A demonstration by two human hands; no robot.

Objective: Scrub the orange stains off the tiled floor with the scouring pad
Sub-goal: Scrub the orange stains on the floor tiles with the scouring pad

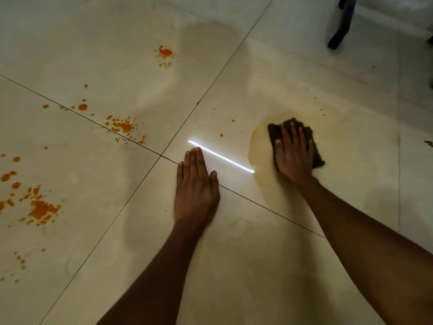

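Note:
My right hand (294, 153) presses flat on a dark green scouring pad (274, 132), which lies on the cream tiled floor (246, 266) inside a wet yellowish smear (260, 184). My left hand (195, 186) rests flat on the floor, fingers together, holding nothing. Orange stains lie to the left: one splatter (165, 52) far up, a cluster (123, 126) by a grout line, a large patch (41, 208) at the left edge. Two small orange drops (221, 135) sit between my hands' far side and the smear.
A dark furniture leg (341, 26) stands at the top right. A bright reflected strip of light (220, 156) crosses the tile between my hands. Dark grout lines meet at a cross (161, 155) left of my left hand.

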